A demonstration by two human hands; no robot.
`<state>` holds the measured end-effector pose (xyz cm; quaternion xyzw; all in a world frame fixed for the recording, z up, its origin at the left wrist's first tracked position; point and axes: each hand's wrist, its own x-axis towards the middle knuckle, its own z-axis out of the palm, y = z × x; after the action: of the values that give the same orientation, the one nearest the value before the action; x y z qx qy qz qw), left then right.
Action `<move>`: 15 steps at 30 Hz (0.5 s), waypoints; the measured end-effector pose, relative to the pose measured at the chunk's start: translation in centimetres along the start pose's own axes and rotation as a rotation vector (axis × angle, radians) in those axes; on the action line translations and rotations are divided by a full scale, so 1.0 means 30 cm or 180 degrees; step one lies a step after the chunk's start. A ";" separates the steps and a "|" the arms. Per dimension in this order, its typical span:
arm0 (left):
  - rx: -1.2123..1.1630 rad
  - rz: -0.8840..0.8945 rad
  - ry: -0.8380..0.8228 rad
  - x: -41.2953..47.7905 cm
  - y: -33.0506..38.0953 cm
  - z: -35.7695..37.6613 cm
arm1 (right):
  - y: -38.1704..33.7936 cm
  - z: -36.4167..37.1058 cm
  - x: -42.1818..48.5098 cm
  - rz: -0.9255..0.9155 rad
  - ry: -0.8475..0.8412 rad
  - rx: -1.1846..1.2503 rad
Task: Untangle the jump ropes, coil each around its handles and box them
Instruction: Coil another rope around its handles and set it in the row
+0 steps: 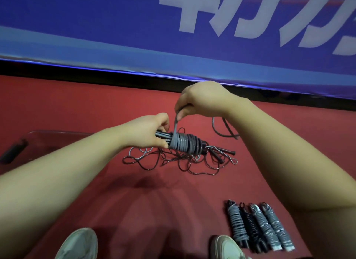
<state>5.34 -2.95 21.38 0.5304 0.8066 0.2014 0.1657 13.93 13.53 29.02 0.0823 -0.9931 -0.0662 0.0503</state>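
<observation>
My left hand (149, 130) grips a pair of black handles (163, 136) held together, with grey rope coiled (183, 144) tightly round their middle. My right hand (198, 100) is above them and pinches the free grey rope (176, 122), which runs taut down to the coil. The rope's loose tail (221, 130) trails on the red floor behind my right forearm. Below the handles lies a tangle of thin dark and grey ropes (179, 162) with more black handles (223, 155).
Several finished coiled ropes (260, 227) lie side by side at the lower right. A clear plastic box (48, 141) sits on the red floor (77, 104) at the left. A blue banner (115, 27) runs along the back. My two shoes (79, 245) show at the bottom.
</observation>
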 end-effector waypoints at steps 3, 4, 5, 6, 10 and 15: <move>0.0303 0.0414 -0.0367 -0.011 0.042 0.012 | 0.027 0.042 -0.010 -0.0049 -0.0402 0.0024; 0.0256 0.0511 -0.0386 -0.017 0.051 0.011 | 0.036 0.062 -0.019 -0.0020 -0.0522 0.0055; 0.0129 0.0585 -0.0346 -0.023 0.057 0.009 | 0.047 0.083 -0.029 0.0038 -0.0633 0.0152; -0.0025 0.0643 -0.0282 -0.030 0.061 0.004 | 0.056 0.103 -0.042 0.0124 -0.0759 0.0293; -0.0820 0.0757 -0.0411 -0.038 0.081 -0.004 | 0.066 0.178 -0.065 0.0116 -0.0889 0.0408; -0.1490 0.0726 -0.0117 -0.011 0.100 -0.006 | 0.056 0.249 -0.064 -0.0023 -0.0494 0.0649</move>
<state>7.73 -2.22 23.06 0.5687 0.6700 0.3902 0.2748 14.71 16.42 21.71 0.0852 -0.9953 0.0287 -0.0356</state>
